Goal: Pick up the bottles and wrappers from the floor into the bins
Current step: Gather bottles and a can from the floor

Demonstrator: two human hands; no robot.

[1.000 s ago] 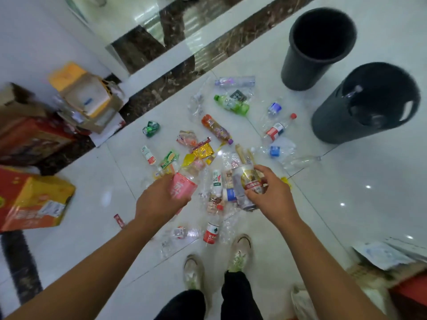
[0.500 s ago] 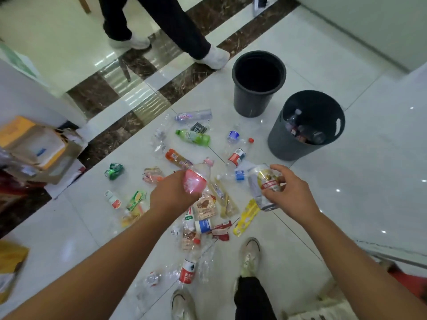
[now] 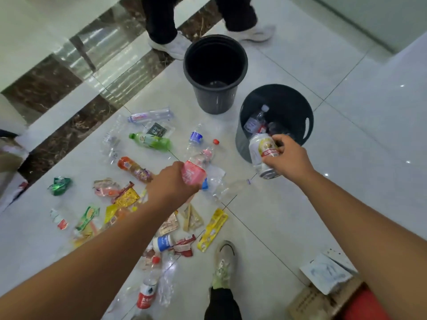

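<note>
**Both hands full beside the bins**

Head view: the right hand point(image 3: 288, 155) has its fingers and thumb curled round a white and gold can point(image 3: 262, 155). It holds the can tilted in the air, against the near rim of the near bin point(image 3: 241, 144). That dark bin has handle slots and already contains a few clear bottles point(image 3: 256, 118).

The left hand point(image 3: 172, 183) grips a clear bottle with a pink label point(image 3: 193, 173), held above the litter with its neck pointing towards the bins. The far bin point(image 3: 216, 100) is black and round, and stands just beside the near one.

Litter is spread over the white tiled floor point(image 3: 335, 192):
- a green bottle point(image 3: 151, 140)
- a clear bottle with a pink label band point(image 3: 150, 115)
- an orange bottle point(image 3: 134, 168)
- a red-capped bottle point(image 3: 147, 293)
- a long yellow wrapper point(image 3: 212, 229)
- a crumpled green wrapper point(image 3: 60, 185)
- other small packets, too blurred to tell apart

The person's own shoe point(image 3: 224, 262) stands near the yellow wrapper. Another person's white shoe point(image 3: 171, 46) is behind the far bin.
</note>
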